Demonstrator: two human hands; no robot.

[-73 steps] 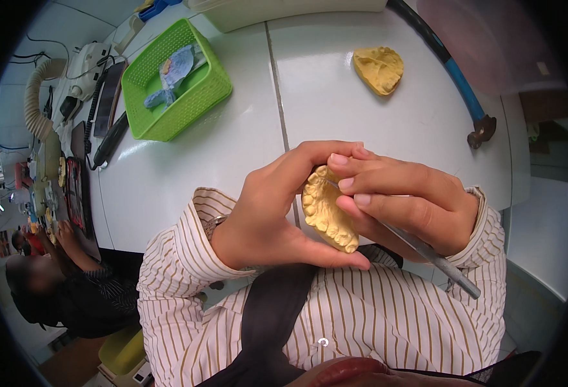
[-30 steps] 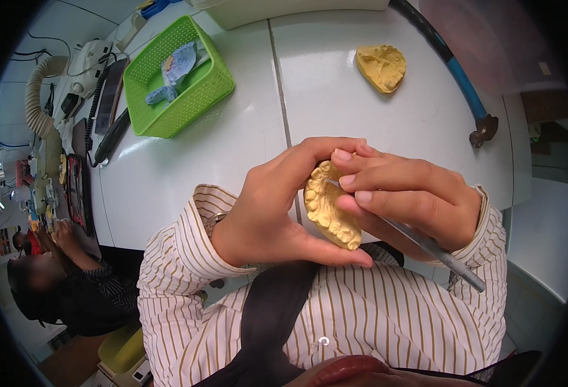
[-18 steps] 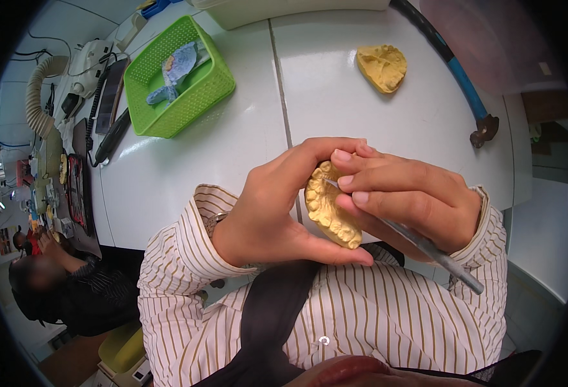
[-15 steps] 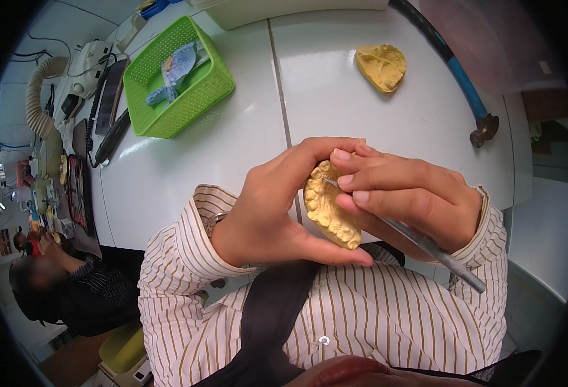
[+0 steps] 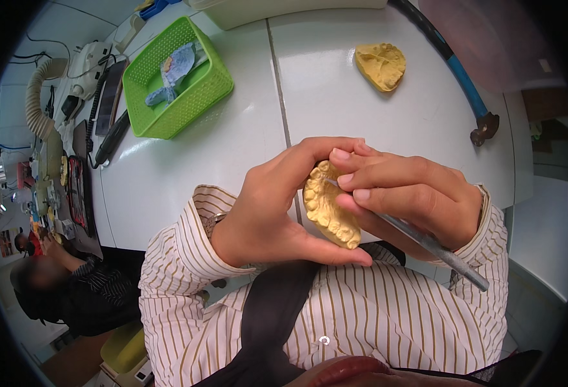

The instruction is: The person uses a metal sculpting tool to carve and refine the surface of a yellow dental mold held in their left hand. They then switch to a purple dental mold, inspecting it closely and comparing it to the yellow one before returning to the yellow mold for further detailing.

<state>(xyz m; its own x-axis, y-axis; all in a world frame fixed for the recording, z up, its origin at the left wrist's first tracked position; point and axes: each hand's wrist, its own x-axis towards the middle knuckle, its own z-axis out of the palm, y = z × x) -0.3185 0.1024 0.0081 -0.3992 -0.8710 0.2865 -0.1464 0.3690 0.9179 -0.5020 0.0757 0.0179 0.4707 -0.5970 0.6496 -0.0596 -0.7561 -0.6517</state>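
Note:
A yellow plaster dental model [image 5: 326,209] with a curved row of teeth is held up in front of me, near the table's front edge. My left hand [image 5: 268,200] is closed around it, thumb along its near end and fingers round its far side. Between the fingers of my right hand [image 5: 413,197] is a slim metal carving tool [image 5: 448,258] with a knurled grey handle. Its thin tip touches or nearly touches the model's inner side by the far teeth; the fingers partly cover it. My right fingertips rest close against the model's far end.
A second yellow dental model [image 5: 380,66] lies on the white table [image 5: 245,129]. A blue-handled hammer [image 5: 464,80] is at the right. A green basket [image 5: 200,97] with blue impression pieces [image 5: 179,63] stands at the left, beside a black handpiece [image 5: 111,138]. Another person [image 5: 71,277] sits far left.
The carving tool's handle end has shifted very slightly in my right hand. Both hands and the dental model stay almost in place.

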